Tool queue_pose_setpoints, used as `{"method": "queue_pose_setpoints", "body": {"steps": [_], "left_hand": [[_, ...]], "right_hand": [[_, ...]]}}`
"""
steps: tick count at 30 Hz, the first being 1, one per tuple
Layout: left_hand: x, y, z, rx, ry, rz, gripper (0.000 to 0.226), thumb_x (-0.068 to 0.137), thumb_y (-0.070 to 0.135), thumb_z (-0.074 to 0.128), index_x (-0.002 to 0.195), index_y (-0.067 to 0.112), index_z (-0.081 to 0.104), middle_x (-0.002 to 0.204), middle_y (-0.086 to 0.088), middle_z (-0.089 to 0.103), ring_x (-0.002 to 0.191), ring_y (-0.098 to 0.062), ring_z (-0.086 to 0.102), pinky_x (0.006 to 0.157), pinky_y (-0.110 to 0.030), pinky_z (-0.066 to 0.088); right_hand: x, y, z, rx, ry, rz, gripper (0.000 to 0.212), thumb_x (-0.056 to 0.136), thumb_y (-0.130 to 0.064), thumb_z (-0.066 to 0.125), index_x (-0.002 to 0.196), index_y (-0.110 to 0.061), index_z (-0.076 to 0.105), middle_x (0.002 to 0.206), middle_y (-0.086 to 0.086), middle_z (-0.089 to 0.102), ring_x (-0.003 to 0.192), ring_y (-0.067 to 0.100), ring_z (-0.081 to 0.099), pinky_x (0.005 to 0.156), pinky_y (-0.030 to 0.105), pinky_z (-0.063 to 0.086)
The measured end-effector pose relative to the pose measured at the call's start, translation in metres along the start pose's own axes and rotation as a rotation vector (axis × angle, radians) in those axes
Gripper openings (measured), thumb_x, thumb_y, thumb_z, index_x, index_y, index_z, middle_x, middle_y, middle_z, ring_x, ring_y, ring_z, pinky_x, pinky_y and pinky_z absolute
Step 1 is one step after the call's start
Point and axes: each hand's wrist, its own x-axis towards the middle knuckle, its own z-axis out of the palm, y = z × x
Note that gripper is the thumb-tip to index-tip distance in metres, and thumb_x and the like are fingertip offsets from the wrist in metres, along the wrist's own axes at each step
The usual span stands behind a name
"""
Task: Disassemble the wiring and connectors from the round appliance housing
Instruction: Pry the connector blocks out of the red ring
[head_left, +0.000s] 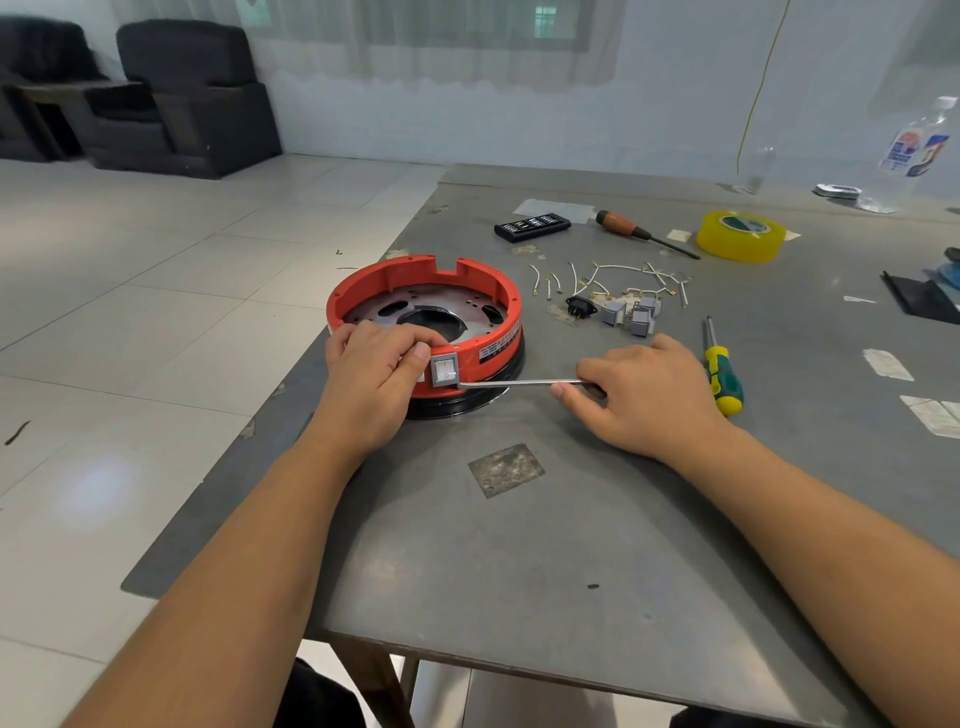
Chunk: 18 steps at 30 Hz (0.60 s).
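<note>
The round red housing sits on a black base near the table's left edge, its metal plate showing inside. A grey rocker switch is set in its near wall. My left hand grips the housing's near rim, thumb beside the switch. My right hand holds a thin metal rod whose tip touches the switch's lower right corner. Loose white wires, several grey switches and a black socket lie to the right of the housing.
A green-yellow screwdriver lies right of my right hand. Farther back are a brown-handled screwdriver, a black bit case, a yellow tape roll and a plastic bottle. The table's left edge runs close to the housing.
</note>
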Motion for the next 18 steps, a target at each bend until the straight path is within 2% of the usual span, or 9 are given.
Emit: {"method": "queue_pose_setpoints", "body": {"steps": [4, 6, 9, 14, 18], "left_hand": [[-0.001, 0.001, -0.001, 0.008, -0.006, -0.022, 0.044, 0.102, 0.038, 0.033, 0.122, 0.032, 0.071, 0.107, 0.017, 0.057, 0.115, -0.005, 0.041, 0.120, -0.041, 0.016], [0.000, 0.001, 0.000, 0.007, -0.004, -0.017, 0.044, 0.102, 0.038, 0.033, 0.122, 0.032, 0.071, 0.104, 0.019, 0.056, 0.115, -0.005, 0.041, 0.120, -0.040, 0.015], [0.000, 0.000, 0.000, 0.008, 0.010, 0.006, 0.043, 0.103, 0.037, 0.033, 0.121, 0.032, 0.072, 0.100, 0.026, 0.054, 0.113, -0.003, 0.041, 0.117, -0.036, 0.014], [0.000, 0.000, 0.001, 0.008, 0.013, 0.014, 0.044, 0.103, 0.037, 0.033, 0.123, 0.031, 0.073, 0.105, 0.021, 0.057, 0.114, -0.003, 0.040, 0.113, -0.031, 0.013], [0.001, 0.000, 0.000, -0.005, 0.003, 0.011, 0.043, 0.103, 0.036, 0.033, 0.121, 0.033, 0.072, 0.103, 0.027, 0.055, 0.112, -0.001, 0.038, 0.110, -0.028, 0.012]], "right_hand": [[0.002, 0.008, -0.001, -0.089, 0.126, 0.033, 0.059, 0.101, -0.067, 0.025, 0.075, -0.026, 0.059, 0.067, -0.003, 0.056, 0.066, 0.022, 0.054, 0.073, 0.038, 0.033], [-0.001, 0.012, 0.000, -0.063, 0.139, 0.015, 0.059, 0.102, -0.067, 0.025, 0.078, -0.026, 0.060, 0.070, -0.003, 0.055, 0.069, 0.022, 0.053, 0.075, 0.038, 0.033], [-0.006, 0.004, -0.002, 0.028, 0.079, -0.060, 0.057, 0.101, -0.066, 0.024, 0.075, -0.028, 0.056, 0.068, -0.006, 0.051, 0.065, 0.019, 0.050, 0.071, 0.036, 0.032], [-0.008, -0.026, -0.005, 0.106, 0.007, -0.155, 0.050, 0.098, -0.064, 0.033, 0.079, -0.025, 0.056, 0.072, -0.005, 0.056, 0.069, 0.020, 0.054, 0.070, 0.036, 0.033], [-0.006, -0.038, -0.007, 0.166, -0.038, -0.210, 0.043, 0.098, -0.062, 0.037, 0.087, -0.025, 0.057, 0.084, -0.004, 0.054, 0.074, 0.019, 0.053, 0.072, 0.034, 0.028]]}}
